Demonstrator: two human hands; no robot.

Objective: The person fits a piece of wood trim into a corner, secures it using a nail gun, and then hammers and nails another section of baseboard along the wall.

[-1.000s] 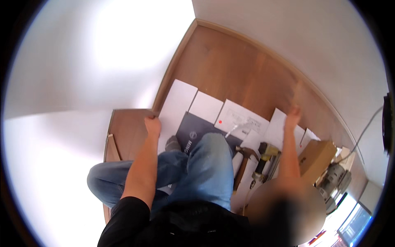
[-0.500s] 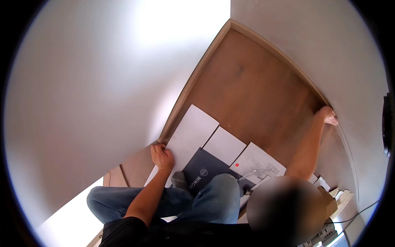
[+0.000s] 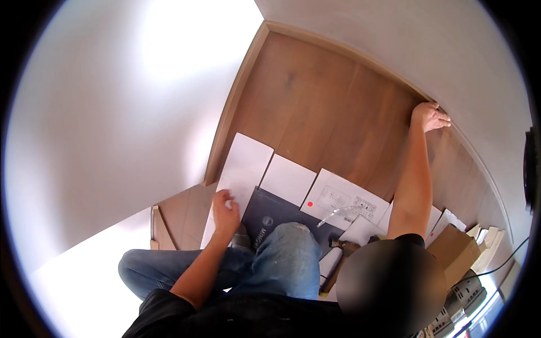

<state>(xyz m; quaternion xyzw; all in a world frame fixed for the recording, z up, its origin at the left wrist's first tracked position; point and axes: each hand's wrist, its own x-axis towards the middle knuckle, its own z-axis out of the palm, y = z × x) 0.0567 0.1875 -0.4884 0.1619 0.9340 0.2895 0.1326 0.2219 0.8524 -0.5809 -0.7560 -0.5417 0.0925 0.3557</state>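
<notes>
Here the slim baseboard (image 3: 349, 53) looks light brown.

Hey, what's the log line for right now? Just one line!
left hand: over white sheet, contact unclear | right hand: at wooden skirting, beside wall | nearby: hammer, cardboard box

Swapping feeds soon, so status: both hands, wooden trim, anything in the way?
Right hand at the wooden trim by the right wall, grip unclear. Left hand blurred, over a white sheet. Hammer lies apart from both hands.
</notes>
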